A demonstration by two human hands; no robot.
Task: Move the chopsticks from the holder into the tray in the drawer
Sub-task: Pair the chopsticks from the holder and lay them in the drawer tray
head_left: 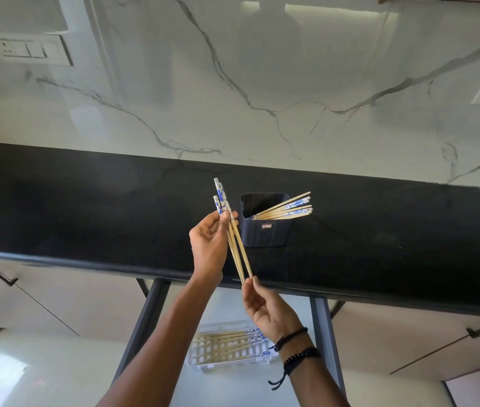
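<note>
The left hand [207, 239] gripped about 3 held chopsticks [240, 251] just below their blue-patterned ends, thumb and fingers curled round them. The right hand [262, 309] pinched their plain tips between thumb and fingertips. The bundle hung in the air over the front edge of the counter [86, 215]. Its long axis ran from the patterned ends, up and slightly left over the counter, down to the tips at that front edge, so it pointed roughly away from the person. The holder [262, 233] stood just right of the bundle, near the front edge, with several holder chopsticks [285, 208] leaning out over its right rim. The tray [200, 364] sat in the open drawer [147, 312] under the counter, below the hands and nearer the person, partly hidden by the right wrist. The tray chopsticks [227, 345] already in it lay side to side across the drawer, patterned ends to the right. That was the relation the coming move seemed to turn on. The bundle lay nearly crosswise to the tray's length, so it would likely need about a quarter turn, patterned ends swung right, as it was lowered. The right hand was the nearer of the 2 to the tray and seemed likely to lead the tips down, while the left hand carried the weight. The task looked partly done, with chopsticks left in the holder.
</note>
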